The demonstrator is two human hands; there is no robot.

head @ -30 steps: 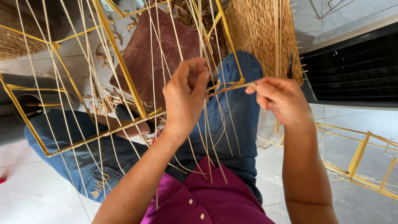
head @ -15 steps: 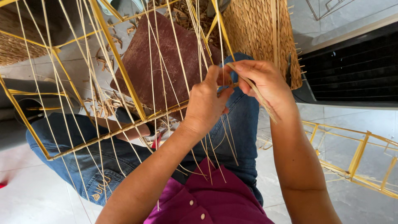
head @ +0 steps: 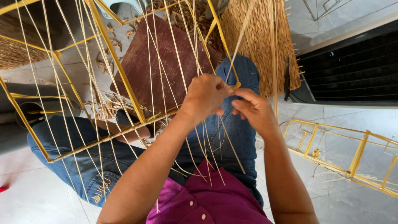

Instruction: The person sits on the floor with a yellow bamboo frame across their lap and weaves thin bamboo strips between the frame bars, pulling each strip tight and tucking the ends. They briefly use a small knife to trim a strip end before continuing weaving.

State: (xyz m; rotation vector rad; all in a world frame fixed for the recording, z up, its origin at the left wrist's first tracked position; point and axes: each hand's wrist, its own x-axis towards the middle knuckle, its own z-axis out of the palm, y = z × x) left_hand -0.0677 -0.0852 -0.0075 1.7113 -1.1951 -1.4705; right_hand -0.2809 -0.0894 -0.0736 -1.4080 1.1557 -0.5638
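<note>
A yellow metal frame point(head: 112, 62) leans across my lap, strung with several thin pale cane strands point(head: 174, 54). My left hand point(head: 205, 96) is closed around a bundle of strands beside the frame's right bar. Close to its right, my right hand point(head: 255, 110) pinches one flat cane strip point(head: 240, 41) that runs up and away. The two hands nearly touch. My legs in blue jeans point(head: 103, 161) lie under the frame.
A dark red board point(head: 161, 62) lies on the floor beneath the frame, with cane scraps point(head: 103, 110) around it. Woven panels stand at the top right point(head: 261, 37) and far left point(head: 16, 45). A second yellow frame point(head: 352, 153) lies on the tiles at right.
My right hand came in from the right to meet the left one. Both hands then shifted slightly left and down along the frame's right bar.
</note>
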